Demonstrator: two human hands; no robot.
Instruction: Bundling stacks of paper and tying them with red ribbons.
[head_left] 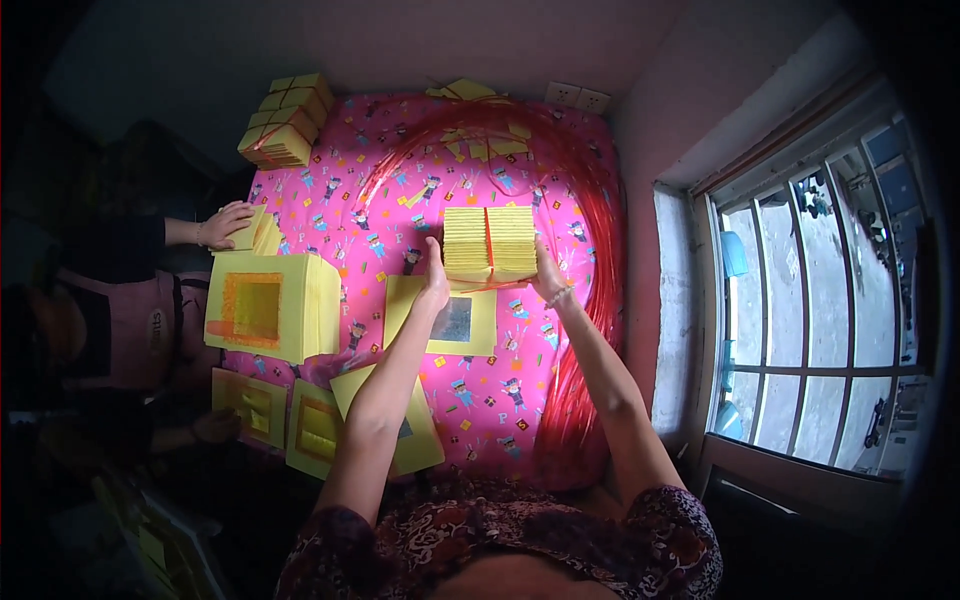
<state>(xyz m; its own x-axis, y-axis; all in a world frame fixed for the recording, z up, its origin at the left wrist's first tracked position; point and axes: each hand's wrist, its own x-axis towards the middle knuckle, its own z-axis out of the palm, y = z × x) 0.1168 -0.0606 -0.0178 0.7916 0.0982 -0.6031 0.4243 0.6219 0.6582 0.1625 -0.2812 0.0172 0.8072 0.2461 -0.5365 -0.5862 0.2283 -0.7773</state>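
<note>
Between my two palms, over the middle of the table, is a thick bundle of yellow paper (463,243). A red plastic string (489,240) runs across its layered face. My left hand (436,277) presses on the bundle's left side. On its right side, my right hand (549,277) grips it, with a bracelet at the wrist. Directly beneath lies a yellow sheet (479,341) bearing a silver square (456,319), partly covered by the bundle and my left hand. Under my left forearm is another yellow sheet (418,450), also partly hidden.
Long red string strands (595,220) curve along the table's right side. Tied yellow bundles (285,125) sit at the back left. A tall stack with an orange-framed square (325,305) stands left, near a co-worker's hand (225,225) on yellow paper. A barred window (810,310) is at right.
</note>
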